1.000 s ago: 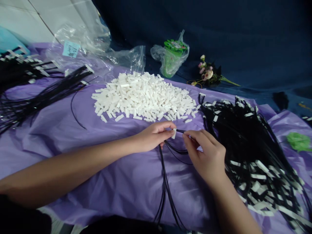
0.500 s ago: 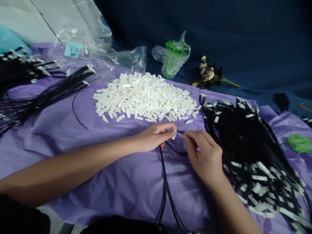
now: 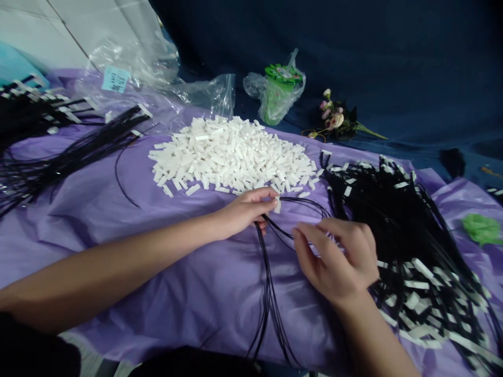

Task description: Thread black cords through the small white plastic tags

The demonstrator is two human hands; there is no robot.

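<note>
My left hand (image 3: 251,209) pinches a small white plastic connector (image 3: 277,205) between thumb and fingers. Thin black wires (image 3: 302,201) run out of the connector's right side and loop back toward the same hand. More of these wires hang below that hand, down over the purple cover. My right hand (image 3: 338,256), slightly blurred, hovers to the right in front of the wire loop. Its fingers are bent but apart, and I see nothing between them. Just behind my left hand lies a large heap of white connectors (image 3: 236,154).
Right of my hands lies a big bundle of black wires (image 3: 389,220) with white ends. Other black wires (image 3: 74,149) lie at left on the purple cover (image 3: 176,303). Clear plastic bags (image 3: 204,94), a bagged green cup (image 3: 277,97) and artificial flowers (image 3: 332,118) stand behind.
My right hand has let go of the wires near the connector and drawn back right and toward me. My left hand, still pinching the connector, has risen slightly.
</note>
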